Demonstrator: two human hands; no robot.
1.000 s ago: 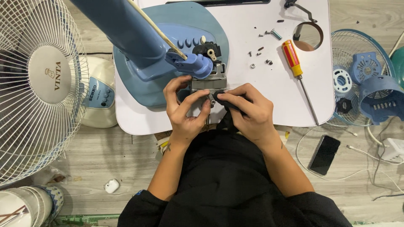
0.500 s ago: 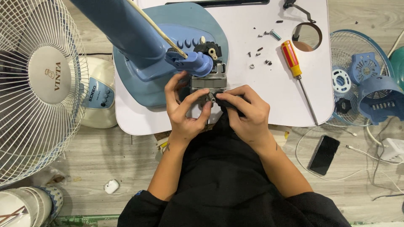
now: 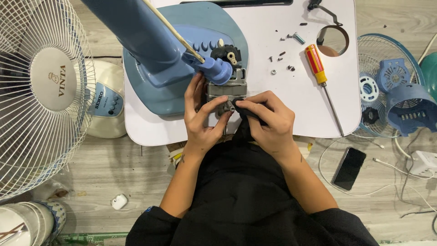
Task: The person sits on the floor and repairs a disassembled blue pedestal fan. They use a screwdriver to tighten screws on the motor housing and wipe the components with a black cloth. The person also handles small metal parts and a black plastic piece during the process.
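A grey metal fan motor point(image 3: 226, 89) sits at the top of a blue fan stand point(image 3: 154, 43) lying across the white table point(image 3: 291, 109). My left hand point(image 3: 202, 116) grips the motor's left side, thumb pressed near its front shaft. My right hand point(image 3: 268, 120) holds a black cloth point(image 3: 243, 119) against the motor's front end. Both hands touch the motor at the table's near edge.
A red and yellow screwdriver point(image 3: 321, 77) and several loose screws point(image 3: 284, 54) lie on the table. A white fan with its grille point(image 3: 41, 91) stands at left. Blue fan parts point(image 3: 400, 95) and a grille lie at right. A black phone point(image 3: 348, 168) and cables lie on the floor.
Both hands have stayed on the motor; the fingers have shifted only slightly around its front end.
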